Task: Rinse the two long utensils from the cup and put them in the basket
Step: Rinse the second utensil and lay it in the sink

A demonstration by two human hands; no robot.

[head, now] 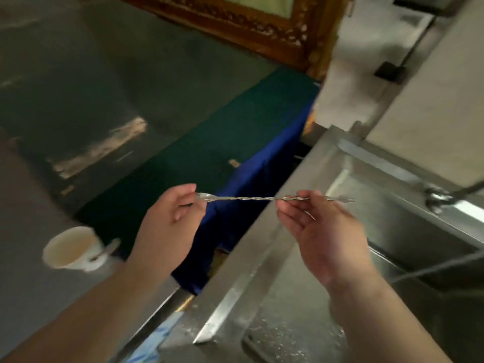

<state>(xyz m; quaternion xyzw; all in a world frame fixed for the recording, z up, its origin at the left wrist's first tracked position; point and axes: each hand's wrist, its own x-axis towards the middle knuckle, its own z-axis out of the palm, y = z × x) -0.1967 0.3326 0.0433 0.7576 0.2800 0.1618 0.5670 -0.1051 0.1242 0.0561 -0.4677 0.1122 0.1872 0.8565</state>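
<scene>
Forearms enter from the bottom edge, bare, and rise toward the middle of the view. Between them a steel counter edge point(235, 297) runs diagonally, its brushed surface speckled with water drops. A long utensil point(251, 198) is held level above that edge: a thin metal rod with a twisted, rope-like shaft, a small spoon bowl at its left end and short fork tines at its right end. It looks like two thin pieces laid together, but the blur does not let that be settled. The left hand point(170, 221) is closed on the spoon end, which is pinched between thumb and fingertips. The right hand point(322, 229) is turned palm up, with the shaft pinched near the fork end by thumb and forefinger and the remaining fingers spread loosely below.

To the left, a white cup point(72, 248) with a rounded rim and a small handle is seen tilted toward the camera on a dull grey surface; its inside is stained pale beige. To the right, a stainless sink basin point(408, 231) is sunk into the steel counter, its walls smooth and reflective, with a tap fitting point(436, 199) at its far rim.

Farther off, a green and blue cloth point(222, 153) is draped over something low, and behind it a carved wooden frame point(262, 24) is propped. No basket can be made out.
</scene>
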